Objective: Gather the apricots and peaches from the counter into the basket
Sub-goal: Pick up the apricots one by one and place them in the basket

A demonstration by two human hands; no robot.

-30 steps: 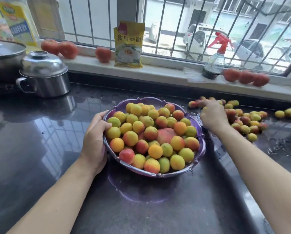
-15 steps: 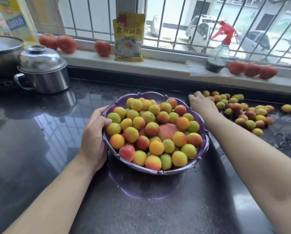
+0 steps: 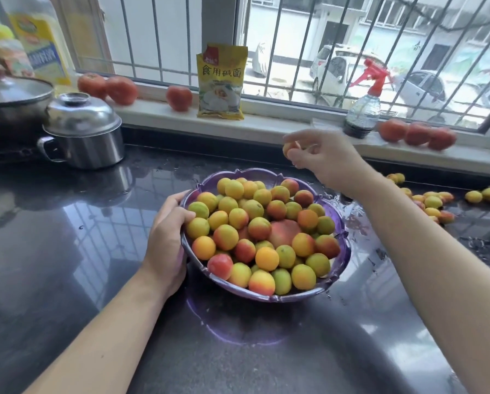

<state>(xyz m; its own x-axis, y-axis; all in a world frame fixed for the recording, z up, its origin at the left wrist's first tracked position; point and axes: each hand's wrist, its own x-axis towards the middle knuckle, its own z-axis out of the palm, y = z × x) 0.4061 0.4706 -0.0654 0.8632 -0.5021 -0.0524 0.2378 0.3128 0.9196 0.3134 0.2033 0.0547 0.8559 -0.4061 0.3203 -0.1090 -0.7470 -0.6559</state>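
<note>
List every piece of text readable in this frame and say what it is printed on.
"食用碱面": on the yellow packet standing on the windowsill.
Red corner mark on that packet: too small to read.
Yellow and blue label on the big bottle at far left: printed, but blurred beyond reading.
Yellow-lidded jar beside it: label blurred, unreadable.
Spray bottle, steel pot, purple basket: no text visible.

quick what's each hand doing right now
Left hand: closed on the rim of the purple basket.
Right hand: closed on an apricot, raised above the basket's far edge.
</note>
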